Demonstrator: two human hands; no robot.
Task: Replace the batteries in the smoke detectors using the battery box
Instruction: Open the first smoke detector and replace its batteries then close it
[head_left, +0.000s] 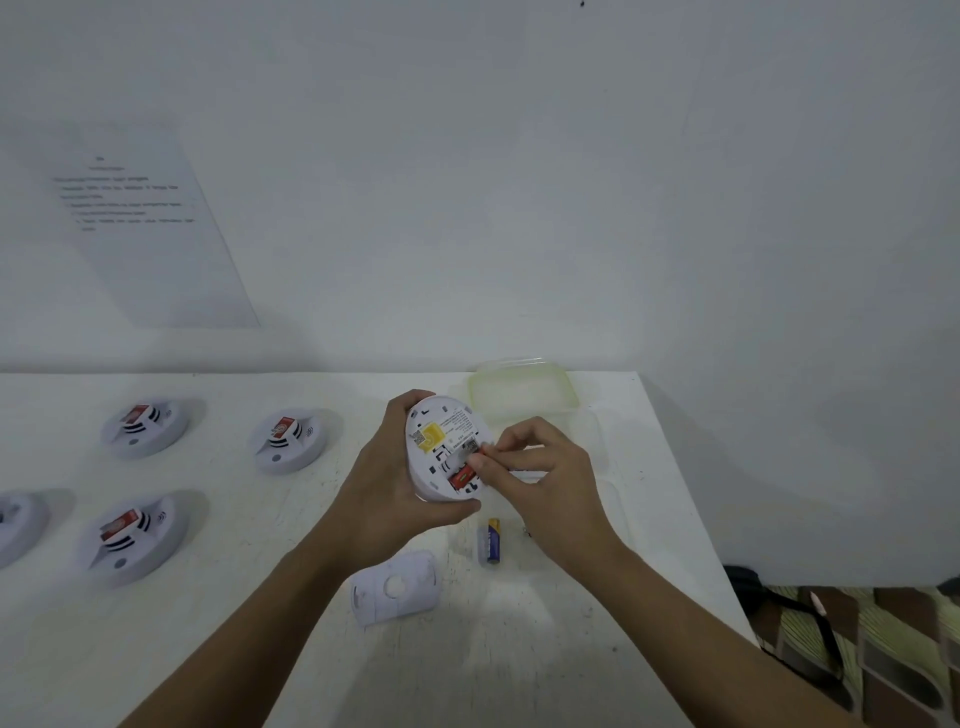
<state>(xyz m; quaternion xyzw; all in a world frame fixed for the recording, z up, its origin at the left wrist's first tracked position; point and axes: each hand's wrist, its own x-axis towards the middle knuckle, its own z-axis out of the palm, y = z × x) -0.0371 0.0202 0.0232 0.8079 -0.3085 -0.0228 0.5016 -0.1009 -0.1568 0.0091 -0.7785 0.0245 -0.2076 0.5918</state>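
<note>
My left hand (395, 478) grips a white round smoke detector (441, 447) tilted up above the table, its back side with a yellow sticker facing me. A red battery (462, 477) sits in its open compartment. My right hand (535, 467) pinches a second red-tipped battery at the compartment's upper slot; most of that battery is hidden by my fingers. A blue and gold battery (491, 540) lies on the table below my hands. The detector's white back plate (396, 587) lies nearer me. A clear battery box (597, 431) stands behind my right hand, its greenish lid (522, 387) against the wall.
Several more smoke detectors lie face up on the white table: two at the back left (145, 426) (288, 439), one at the front left (132, 535), one cut off at the left edge (18, 522). A printed sheet (140, 218) hangs on the wall. The table's right edge (701, 493) is close.
</note>
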